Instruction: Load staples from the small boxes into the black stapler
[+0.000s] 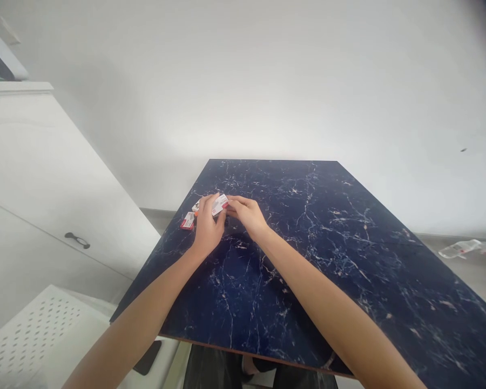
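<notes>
A small white and red cardboard box (220, 204) is held between my two hands, above the far left part of the table. My left hand (209, 226) grips it from the left, fingers over the far side and thumb at the near edge. The fingers of my right hand (246, 212) are closed on its red right end. Just left of my left hand lies another white and red box (187, 221). Behind it, a white item with dark marks (195, 206) shows in part, and a bit of something orange peeks out beside my fingers.
The dark blue marbled table (308, 243) stands against a white wall. A white cabinet (65, 178) with a dark handle is at the left, above a perforated white surface (32, 329). A dark phone-like object (148, 357) lies below left; clear plastic bottles (461, 248) lie at right.
</notes>
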A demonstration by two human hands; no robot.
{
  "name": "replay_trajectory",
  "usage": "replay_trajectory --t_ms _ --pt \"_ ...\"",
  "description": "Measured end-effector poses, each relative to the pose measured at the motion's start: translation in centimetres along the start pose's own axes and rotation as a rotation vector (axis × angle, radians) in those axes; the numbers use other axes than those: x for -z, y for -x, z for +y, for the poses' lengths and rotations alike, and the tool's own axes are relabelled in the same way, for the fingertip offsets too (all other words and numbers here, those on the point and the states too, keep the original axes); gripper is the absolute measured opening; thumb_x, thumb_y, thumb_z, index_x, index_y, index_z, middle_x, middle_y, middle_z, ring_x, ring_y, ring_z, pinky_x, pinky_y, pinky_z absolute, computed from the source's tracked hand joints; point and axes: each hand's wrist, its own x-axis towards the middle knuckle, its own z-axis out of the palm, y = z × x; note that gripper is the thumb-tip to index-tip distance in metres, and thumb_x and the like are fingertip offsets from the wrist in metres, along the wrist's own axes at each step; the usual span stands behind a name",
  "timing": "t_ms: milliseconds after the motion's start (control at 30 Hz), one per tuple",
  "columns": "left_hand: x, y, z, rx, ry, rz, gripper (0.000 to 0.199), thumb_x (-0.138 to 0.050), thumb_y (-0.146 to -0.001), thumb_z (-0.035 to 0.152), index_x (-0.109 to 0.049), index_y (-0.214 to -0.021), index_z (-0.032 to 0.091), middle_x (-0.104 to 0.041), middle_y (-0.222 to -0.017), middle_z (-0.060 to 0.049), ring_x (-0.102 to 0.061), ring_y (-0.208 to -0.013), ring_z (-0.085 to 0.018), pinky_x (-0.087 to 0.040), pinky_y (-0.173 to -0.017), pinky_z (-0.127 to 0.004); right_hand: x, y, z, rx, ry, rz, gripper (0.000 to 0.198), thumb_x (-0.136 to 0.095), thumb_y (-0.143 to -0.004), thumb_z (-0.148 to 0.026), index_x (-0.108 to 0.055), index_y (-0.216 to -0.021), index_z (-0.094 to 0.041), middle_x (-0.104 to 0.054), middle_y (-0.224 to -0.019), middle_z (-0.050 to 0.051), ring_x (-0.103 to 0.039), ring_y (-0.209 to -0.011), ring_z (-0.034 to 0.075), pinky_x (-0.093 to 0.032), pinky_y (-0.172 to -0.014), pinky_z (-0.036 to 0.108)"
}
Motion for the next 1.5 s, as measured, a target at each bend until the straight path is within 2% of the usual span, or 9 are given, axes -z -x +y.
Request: replay_trajectory --t_ms 167,367,633,733,900,1067,1233,1367,1500 --pt "0.9 -0.7 0.1 0.007 -0.03 -0.071 0.046 -0.061 -0.096 0.031 -0.049 -0.14 0.022 -0.061 -0.127 -0.012 -0.06 -0.117 -0.027 -0.048 -0.103 -0.045 1.5 -0.9 0.9 -0.058 0.342 0.086 0.027 -0.056 -0.091 -0.023 -0.074 -0.11 -0.018 -0.079 -0.108 0.006 -0.075 -0.095 0.016 -0.059 -0.09 0.028" --pt "4.4 -3.5 -4.1 0.213 -0.211 0.102 0.027 -0.048 -0.098 0.028 -0.064 -0.119 0.021 -0.065 -0.122 -0.01 -0.062 -0.111 -0.026 -0.049 -0.101 -0.042 3.2 -1.2 2.2 -0.16 0.615 0.028 0.013 -0.064 -0.085 -0.021 -0.075 -0.088 -0.017 -0.079 -0.089 0.007 -0.076 -0.084 0.02 -0.059 -0.083 0.032" --pt "6.1 -3.6 -7.3 0.226 -0.321 -0.603 0.049 -0.068 -0.084 0.047 -0.066 -0.128 0.026 -0.058 -0.143 -0.011 -0.049 -0.135 -0.038 -0.039 -0.113 -0.054 0.2 0.6 1.8 -0.052 0.885 -0.135 0.018 -0.07 -0.081 -0.021 -0.072 -0.099 -0.02 -0.076 -0.113 0.006 -0.071 -0.105 0.023 -0.051 -0.095 0.033" --pt "6.5 -3.6 -7.1 0.218 -0.348 -0.638 0.059 -0.071 -0.081 0.05 -0.063 -0.134 0.025 -0.052 -0.15 -0.014 -0.044 -0.14 -0.042 -0.037 -0.114 -0.057 -0.2 0.9 1.4 -0.037 0.927 -0.207 0.018 -0.068 -0.084 -0.026 -0.072 -0.101 -0.023 -0.077 -0.108 0.005 -0.072 -0.096 0.023 -0.054 -0.087 0.033" --pt "5.4 -3.2 -3.8 0.023 -0.199 -0.329 0.04 -0.052 -0.098 0.042 -0.064 -0.13 0.021 -0.06 -0.14 -0.011 -0.053 -0.133 -0.03 -0.039 -0.115 -0.049 3.2 3.5 -0.6 0.063 0.989 -0.224 0.039 -0.06 -0.094 -0.036 -0.062 -0.13 -0.022 -0.067 -0.132 0.011 -0.071 -0.102 0.024 -0.055 -0.091 0.037" --pt "1.0 0.6 3.3 -0.285 -0.046 -0.717 0.046 -0.048 -0.103 0.044 -0.058 -0.141 0.02 -0.059 -0.146 -0.012 -0.051 -0.138 -0.03 -0.037 -0.117 -0.051 9.7 9.0 -2.6 0.229 1.197 -0.293 0.089 -0.069 -0.086 -0.052 -0.024 -0.162 -0.033 -0.027 -0.168 0.008 -0.036 -0.15 0.033 -0.038 -0.118 0.052" --pt "-3.2 2.9 8.1 -0.344 0.054 -1.0 0.044 -0.047 -0.103 0.041 -0.058 -0.143 0.025 -0.059 -0.148 -0.009 -0.051 -0.138 -0.032 -0.039 -0.114 -0.053 12.9 12.4 -2.3 0.01 1.288 -0.484 0.112 -0.069 -0.08 -0.067 -0.003 -0.166 -0.038 0.001 -0.174 0.002 -0.006 -0.159 0.037 -0.028 -0.123 0.057" --pt "-4.8 2.9 9.3 -0.392 0.115 -1.022 0.04 -0.051 -0.1 0.034 -0.065 -0.136 0.025 -0.065 -0.141 -0.007 -0.056 -0.134 -0.031 -0.035 -0.119 -0.051 13.3 12.4 -1.7 -0.001 1.336 -0.542 0.114 -0.066 -0.079 -0.074 -0.001 -0.165 -0.038 0.005 -0.174 -0.001 0.005 -0.158 0.038 -0.009 -0.127 0.061" --pt "-5.4 3.3 9.1 -0.429 0.112 -1.001 0.038 -0.046 -0.103 0.035 -0.069 -0.133 0.028 -0.064 -0.143 -0.003 -0.045 -0.145 -0.03 -0.021 -0.127 -0.053 13.6 12.1 -1.4 0.027 1.326 -0.557 0.111 -0.063 -0.08 -0.076 -0.001 -0.165 -0.038 0.004 -0.174 -0.002 0.005 -0.158 0.037 -0.006 -0.127 0.06"
